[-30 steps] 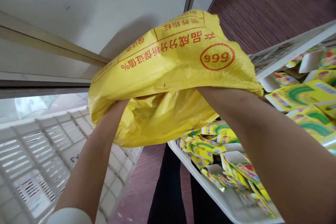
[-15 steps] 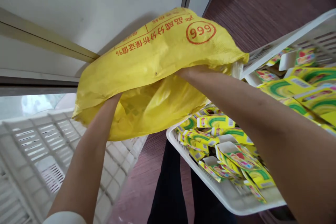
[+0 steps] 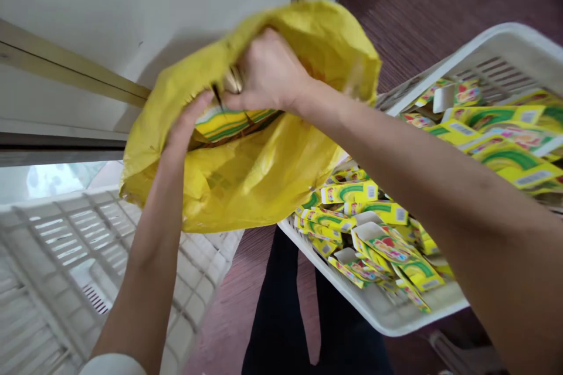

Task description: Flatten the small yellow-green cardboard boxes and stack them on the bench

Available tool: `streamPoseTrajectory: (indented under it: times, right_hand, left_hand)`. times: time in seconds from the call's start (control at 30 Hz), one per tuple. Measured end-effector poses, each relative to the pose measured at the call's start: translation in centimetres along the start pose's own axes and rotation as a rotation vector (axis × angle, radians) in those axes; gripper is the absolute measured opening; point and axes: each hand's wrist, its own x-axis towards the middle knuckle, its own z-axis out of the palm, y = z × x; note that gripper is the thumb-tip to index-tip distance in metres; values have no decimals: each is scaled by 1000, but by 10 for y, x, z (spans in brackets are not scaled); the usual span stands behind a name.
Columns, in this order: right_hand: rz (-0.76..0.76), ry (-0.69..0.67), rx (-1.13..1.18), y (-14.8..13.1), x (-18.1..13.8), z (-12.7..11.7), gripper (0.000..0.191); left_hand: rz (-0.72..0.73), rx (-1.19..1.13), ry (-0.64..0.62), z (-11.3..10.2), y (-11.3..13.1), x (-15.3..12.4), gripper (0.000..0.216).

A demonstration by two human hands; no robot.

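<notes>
A yellow woven plastic bag [image 3: 255,199] hangs with its mouth toward me, its upper edge folded back. Inside it lies a stack of flat yellow and green cartons [image 3: 233,124], largely hidden by the bag and my hands. My right hand [image 3: 270,73] is closed at the top of the stack, its fingers curled and somewhat blurred. At the left end of the cartons is my left hand [image 3: 189,120], thumb side showing and the other fingers out of sight behind the bag's edge. Both hands appear to grip the stack.
To the right, a white plastic basket [image 3: 373,328] holds many small yellow and green boxes [image 3: 387,246]. White slatted crates [image 3: 197,281] stand at lower left. A pale panel wall [image 3: 145,0] rises behind the bag, above a reddish-brown floor [image 3: 404,6].
My right hand has come up from inside the bag and is visible at its mouth. The bag's upper edge has lifted, exposing the cartons. My left hand shows more.
</notes>
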Motion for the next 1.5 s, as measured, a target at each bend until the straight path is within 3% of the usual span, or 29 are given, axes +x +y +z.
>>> streamPoseTrajectory:
  times: [0.07,0.13,0.17,0.2,0.27,0.37,0.47,0.57,0.7,0.87,1.03,1.2,1.37,1.5]
  right_hand:
    - [-194,62,-173,-26,-13,-21,35]
    - [-208,133,-200,-47,-36,-38,40]
    - [-179,153,-163,-55,-51,-46,38]
    - [-157,162,-114,-60,-68,-52,36]
    - [-130,171,-18,-63,-107,-62,31]
    - [-115,217,54,-51,-176,-76,27]
    - [-22,286,58,-28,-261,-88,23]
    - [152,344,51,1,-361,-96,25]
    - [399,364,35,40,-515,-96,33]
    - [701,337,-18,76,-733,-80,38]
    - [1011,279,23,87,-956,-63,43]
    - [1267,211,119,88,-1156,-69,39]
    - [1470,125,91,103,-1311,-87,40]
    - [1605,52,74,120,-1386,-86,40]
  left_hand:
    - [371,-97,80,-16,20,-15,48]
    - [749,-198,91,-34,35,-43,35]
    - [858,-220,66,-41,41,-62,31]
    - [892,-215,20,-47,46,-82,29]
    - [802,-116,-51,-51,51,-124,25]
    - [756,-75,-199,-34,49,-179,35]
    - [703,-100,-480,13,37,-227,44]
    - [639,-58,-731,76,15,-287,46]
    - [644,-13,-944,168,-35,-393,46]
    - [553,80,-1167,268,-127,-562,48]
    - [321,162,-1341,338,-232,-748,48]
    - [245,242,-1478,397,-323,-928,47]
    - [224,313,-1523,449,-384,-1082,42]
    - [247,352,-1521,477,-419,-1161,37]
